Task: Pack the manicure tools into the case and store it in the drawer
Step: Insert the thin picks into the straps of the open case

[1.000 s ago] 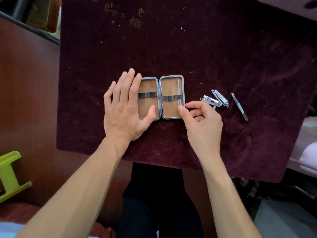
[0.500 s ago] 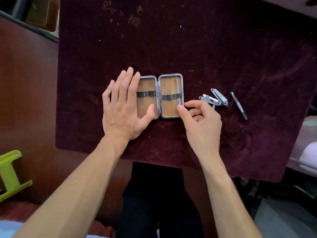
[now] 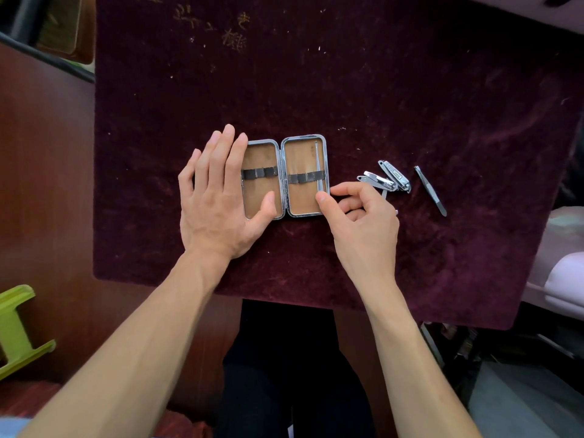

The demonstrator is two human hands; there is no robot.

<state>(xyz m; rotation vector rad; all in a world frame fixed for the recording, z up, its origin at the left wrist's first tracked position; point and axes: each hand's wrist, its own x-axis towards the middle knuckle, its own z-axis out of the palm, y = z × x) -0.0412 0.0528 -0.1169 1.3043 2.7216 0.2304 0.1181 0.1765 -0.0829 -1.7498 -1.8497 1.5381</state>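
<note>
A small metal-framed manicure case with tan lining (image 3: 286,213) lies open flat at the centre of a dark purple velvet cloth (image 3: 379,90). The left hand (image 3: 218,197), at nine o'clock of the case, lies spread with straight fingers, thumb resting on the left half. The right hand (image 3: 360,222), at four o'clock, pinches the lower end of a thin silver tool (image 3: 317,162) tucked under the right half's dark elastic strap. At three o'clock lie two silver nail clippers (image 3: 387,180), and beyond them silver tweezers (image 3: 429,189).
</note>
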